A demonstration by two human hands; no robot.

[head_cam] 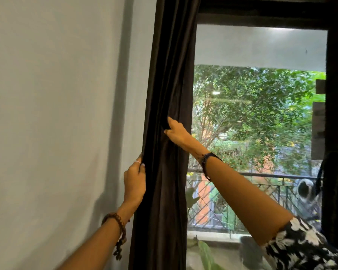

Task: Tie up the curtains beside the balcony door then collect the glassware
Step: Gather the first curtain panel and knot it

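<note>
A dark brown curtain [170,75] hangs gathered in folds between the pale wall and the balcony door glass [261,123]. My left hand [135,180] grips the curtain's left edge at mid height, fingers curled round the fabric. Higher up, my right hand [177,131] reaches across from the right and pinches a fold on the curtain's front. A second dark curtain [337,114] hangs at the right edge of the door, with a looped tie partway down. No glassware is in view.
A plain pale wall [57,114] fills the left. Through the glass I see a balcony railing [271,177], trees and a hanging black-and-white object [304,189]. Green plant leaves [207,254] stand at the bottom by the door.
</note>
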